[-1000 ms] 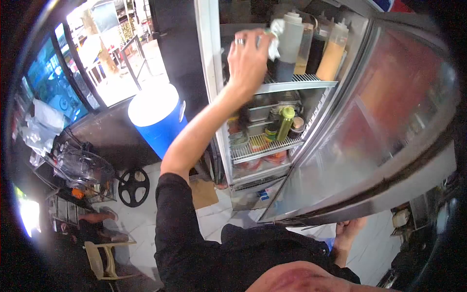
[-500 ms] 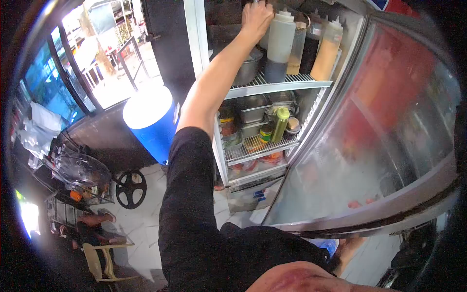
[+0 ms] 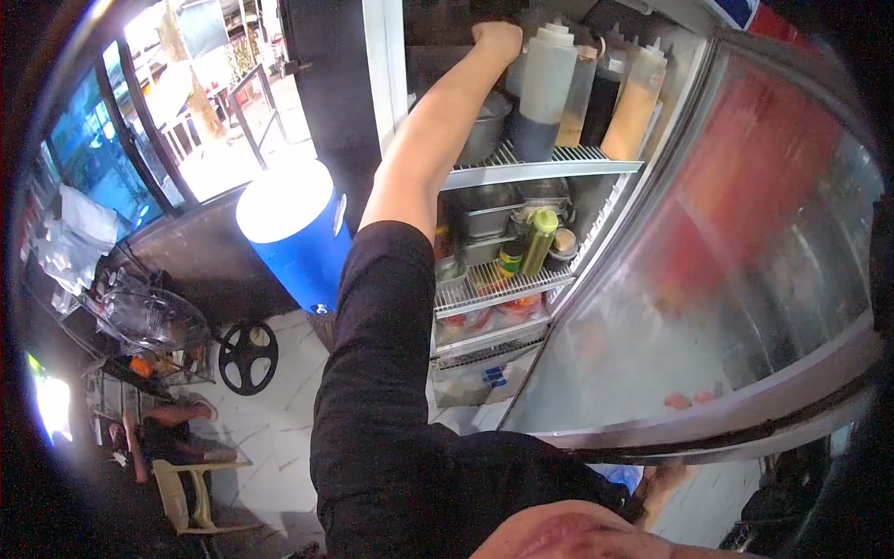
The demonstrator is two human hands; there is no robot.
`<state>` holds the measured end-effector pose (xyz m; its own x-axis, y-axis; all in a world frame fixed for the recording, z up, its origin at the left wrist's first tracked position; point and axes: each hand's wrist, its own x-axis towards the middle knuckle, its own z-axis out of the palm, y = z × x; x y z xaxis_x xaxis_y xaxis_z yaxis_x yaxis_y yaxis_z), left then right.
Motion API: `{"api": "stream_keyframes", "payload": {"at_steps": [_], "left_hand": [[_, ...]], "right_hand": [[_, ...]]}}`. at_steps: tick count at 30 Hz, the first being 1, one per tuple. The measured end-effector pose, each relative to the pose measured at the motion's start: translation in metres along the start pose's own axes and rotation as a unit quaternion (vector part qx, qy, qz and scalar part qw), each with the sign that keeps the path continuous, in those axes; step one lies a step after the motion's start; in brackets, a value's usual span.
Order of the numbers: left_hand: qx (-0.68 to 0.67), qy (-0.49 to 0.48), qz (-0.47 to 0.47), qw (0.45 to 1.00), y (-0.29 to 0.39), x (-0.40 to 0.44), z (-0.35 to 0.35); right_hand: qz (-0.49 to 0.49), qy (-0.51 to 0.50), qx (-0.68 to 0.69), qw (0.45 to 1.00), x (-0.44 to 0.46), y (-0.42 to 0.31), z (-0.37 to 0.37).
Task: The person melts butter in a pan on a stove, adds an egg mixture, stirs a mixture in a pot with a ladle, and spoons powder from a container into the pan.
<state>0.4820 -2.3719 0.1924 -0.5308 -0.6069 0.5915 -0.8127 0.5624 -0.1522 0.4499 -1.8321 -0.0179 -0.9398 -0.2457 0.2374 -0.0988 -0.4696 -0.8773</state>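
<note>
My left hand [image 3: 500,37] reaches into the top of an open glass-door refrigerator, with its fingers curled closed. What they hold, if anything, is hidden. Just right of it stands a white squeeze bottle [image 3: 548,84] with dark liquid at the bottom. Beyond that are a squeeze bottle of orange sauce [image 3: 633,107] and a bottle of dark liquid [image 3: 605,88]. Below my left forearm a metal pot [image 3: 486,130] sits on the wire shelf [image 3: 549,170]. My right forearm [image 3: 663,489] passes behind the door's lower edge, and the hand is out of sight.
The fogged refrigerator door [image 3: 689,279] swings open on the right. Lower shelves hold a green bottle [image 3: 540,240], a jar [image 3: 509,258] and metal containers [image 3: 489,221]. To the left stand a blue drum [image 3: 298,261], a fan [image 3: 154,317] and a chair [image 3: 172,494]; another person's leg [image 3: 177,413] is nearby.
My left hand has moved slightly lower in the view, and the small shiny thing seen at its fingers is now hidden. The view has shifted a little.
</note>
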Motion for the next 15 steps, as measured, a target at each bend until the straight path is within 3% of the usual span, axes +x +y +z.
{"api": "stream_keyframes", "payload": {"at_steps": [3,6,8,10,11,12,15], "left_hand": [[-0.037,-0.034,0.011,0.999,-0.004,0.003,0.014],[-0.085,0.028,-0.011,0.996,-0.003,-0.023,-0.002],[-0.102,0.137,-0.001,0.985,-0.007,-0.028,0.007],[-0.155,0.286,-0.024,0.945,-0.002,-0.042,0.009],[-0.201,0.286,-0.027,0.937,0.0,-0.067,-0.012],[-0.265,0.383,0.007,0.885,0.003,-0.088,-0.017],[-0.439,0.395,-0.003,0.807,0.001,-0.185,-0.06]], "right_hand": [[0.007,-0.01,-0.001,1.0,-0.003,0.003,0.003],[0.022,-0.031,0.003,0.999,-0.008,0.01,0.01],[0.034,-0.043,0.008,0.998,-0.014,0.012,0.012],[0.046,-0.055,0.013,0.997,-0.02,0.014,0.012],[0.051,-0.062,0.018,0.997,-0.022,0.017,0.013],[0.057,-0.07,0.021,0.996,-0.024,0.02,0.014],[0.075,-0.1,0.037,0.992,-0.029,0.029,0.026]]}}
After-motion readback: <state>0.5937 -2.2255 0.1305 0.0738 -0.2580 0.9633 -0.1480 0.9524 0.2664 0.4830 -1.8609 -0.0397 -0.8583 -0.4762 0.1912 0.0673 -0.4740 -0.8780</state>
